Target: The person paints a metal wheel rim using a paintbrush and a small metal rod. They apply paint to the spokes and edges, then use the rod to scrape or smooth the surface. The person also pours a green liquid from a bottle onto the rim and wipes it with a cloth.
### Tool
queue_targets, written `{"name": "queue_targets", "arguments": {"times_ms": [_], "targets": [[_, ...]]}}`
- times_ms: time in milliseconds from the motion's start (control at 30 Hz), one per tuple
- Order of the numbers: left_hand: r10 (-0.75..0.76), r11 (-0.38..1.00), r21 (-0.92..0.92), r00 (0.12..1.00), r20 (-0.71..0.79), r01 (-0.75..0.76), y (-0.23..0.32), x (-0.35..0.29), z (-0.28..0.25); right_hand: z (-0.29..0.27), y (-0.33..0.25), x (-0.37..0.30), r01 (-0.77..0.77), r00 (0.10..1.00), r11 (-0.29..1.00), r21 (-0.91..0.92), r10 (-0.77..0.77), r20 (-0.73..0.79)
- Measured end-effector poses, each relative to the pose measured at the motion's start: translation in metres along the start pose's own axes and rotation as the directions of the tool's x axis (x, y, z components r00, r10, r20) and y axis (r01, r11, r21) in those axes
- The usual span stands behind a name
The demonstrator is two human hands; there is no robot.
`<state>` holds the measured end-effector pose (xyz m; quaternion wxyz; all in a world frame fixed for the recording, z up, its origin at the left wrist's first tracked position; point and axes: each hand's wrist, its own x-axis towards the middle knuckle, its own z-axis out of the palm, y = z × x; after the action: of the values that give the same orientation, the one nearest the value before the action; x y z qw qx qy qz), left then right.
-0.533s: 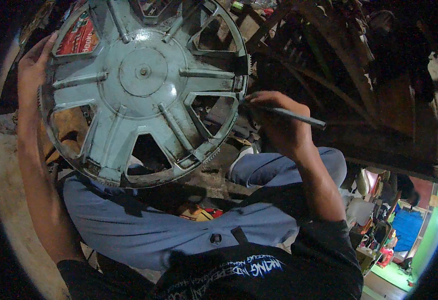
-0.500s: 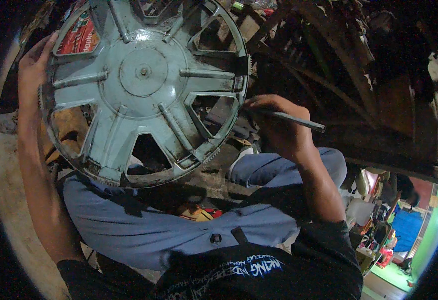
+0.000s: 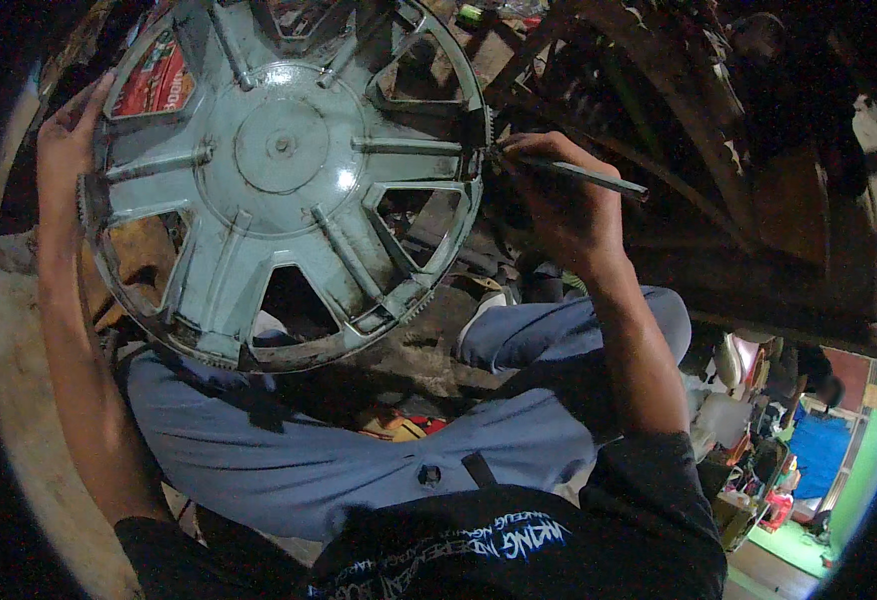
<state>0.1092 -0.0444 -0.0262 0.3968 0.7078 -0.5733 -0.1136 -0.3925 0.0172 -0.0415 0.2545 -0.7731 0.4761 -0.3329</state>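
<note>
Gripping round grey-green spoked disc (image 3: 281, 148) in left hand (image 3: 67, 128), slim grey rod (image 3: 589, 175) in right hand (image 3: 571, 208), dark wooden beams (image 3: 694, 110) beyond, toothed rim (image 3: 489, 126) alongside.

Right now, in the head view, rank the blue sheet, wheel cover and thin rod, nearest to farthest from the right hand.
1. Thin rod, held in the right hand.
2. Wheel cover, just left of it.
3. Blue sheet, background, lower right.
</note>
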Motion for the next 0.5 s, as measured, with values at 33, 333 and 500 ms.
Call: {"name": "queue_targets", "arguments": {"times_ms": [33,333,500], "targets": [[-0.004,1.0,0.018,1.0,0.0,0.004,0.002,-0.002,0.0,0.002,0.001,0.002,0.082,0.996,0.996,-0.029,-0.084,-0.04],[-0.043,0.999,0.011,0.999,-0.003,0.043,0.008,-0.011,0.003,-0.019,-0.015,-0.021,-0.071,0.937,0.995,0.069,0.042,0.346],[-0.02,0.995,0.093,1.0,-0.014,0.021,0.009,-0.006,0.0,-0.017,-0.014,-0.014,-0.139,0.962,0.982,0.13,0.103,0.252]]}}
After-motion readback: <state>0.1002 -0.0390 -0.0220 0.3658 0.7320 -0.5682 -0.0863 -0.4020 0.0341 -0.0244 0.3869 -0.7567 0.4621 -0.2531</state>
